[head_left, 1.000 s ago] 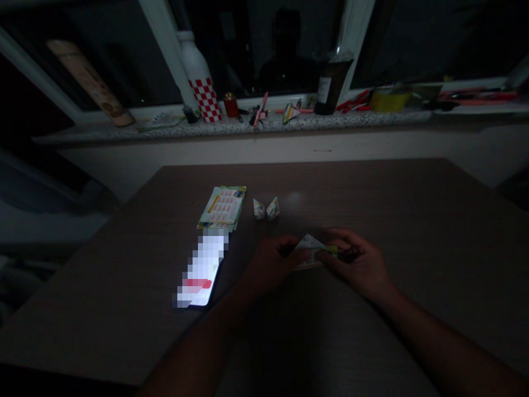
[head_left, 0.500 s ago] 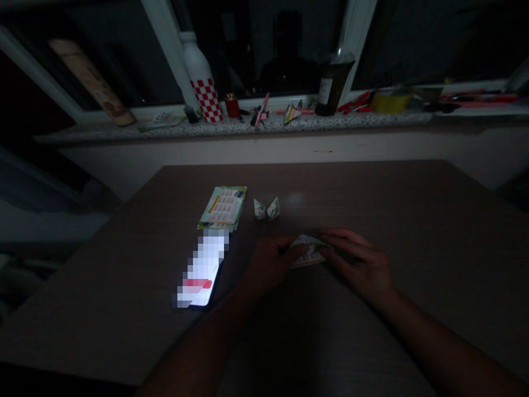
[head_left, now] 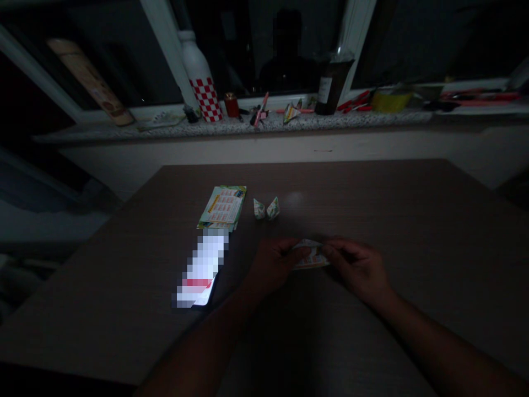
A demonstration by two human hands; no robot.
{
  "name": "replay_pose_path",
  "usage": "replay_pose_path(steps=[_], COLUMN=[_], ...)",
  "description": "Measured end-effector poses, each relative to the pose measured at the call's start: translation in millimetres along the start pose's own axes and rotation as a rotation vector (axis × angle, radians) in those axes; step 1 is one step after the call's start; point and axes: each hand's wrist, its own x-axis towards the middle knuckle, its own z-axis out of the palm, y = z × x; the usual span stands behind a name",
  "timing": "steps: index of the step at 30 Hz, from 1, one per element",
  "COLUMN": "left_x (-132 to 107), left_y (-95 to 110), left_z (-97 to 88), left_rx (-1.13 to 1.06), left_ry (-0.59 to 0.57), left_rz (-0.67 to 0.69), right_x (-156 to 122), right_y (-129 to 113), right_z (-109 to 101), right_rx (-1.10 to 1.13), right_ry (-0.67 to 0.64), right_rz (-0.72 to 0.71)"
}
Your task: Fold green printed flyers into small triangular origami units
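Note:
A folded piece of printed paper (head_left: 311, 261), peaked at its top, is held low over the table between both hands. My left hand (head_left: 275, 263) pinches its left side, thumb on the near face. My right hand (head_left: 359, 267) grips the right side between thumb and curled fingers. Beyond the hands stand two small pointed pieces of folded paper (head_left: 273, 208), side by side. To their left lies a stack of printed paper sheets (head_left: 224, 205) with calendar-like grids. The fingertips behind the held paper are hidden.
A lit phone (head_left: 202, 270) lies left of my left forearm on the brown table (head_left: 392, 204). Along the stone windowsill (head_left: 243, 128) stand a red-and-white checkered bottle (head_left: 203, 82), a dark bag (head_left: 328, 88), a small red jar (head_left: 232, 105) and a yellow roll (head_left: 389, 102).
My right hand's fingers, stretched out before, have curled in and closed on the right side of the paper. The paper sits slightly lower in view.

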Motion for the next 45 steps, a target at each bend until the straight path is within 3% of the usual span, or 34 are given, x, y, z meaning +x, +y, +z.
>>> replay_pose_path(steps=[17, 22, 28, 31, 34, 39, 45], left_x=[2, 1, 3, 4, 4, 3, 3], left_y=[-2, 1, 1, -1, -1, 0, -6], left_z=[-0.4, -0.5, -1.2, -3.6, -6.1, -6.1, 2.0], left_rx=[-0.083, -0.15, -0.237, -0.283, -0.232, -0.294, -0.546], left_ry=[-0.057, -0.057, -0.085, -0.098, -0.079, -0.127, -0.263], left_rz=[-0.06, -0.097, -0.104, -0.1, -0.115, -0.141, -0.199], right_x=[1, 0, 0, 3, 7, 6, 7], right_y=[-8, -9, -1, 4, 4, 5, -1], right_z=[-8, -7, -8, -12, -15, -11, -9], right_rx=[-0.156, -0.057, 0.235, 0.313, 0.288, 0.213, 0.109], right_ry=[-0.161, -0.17, -0.291, -0.271, -0.17, -0.053, -0.2], right_rz=[-0.024, 0.007, 0.217, 0.222, 0.24, 0.099, -0.225])
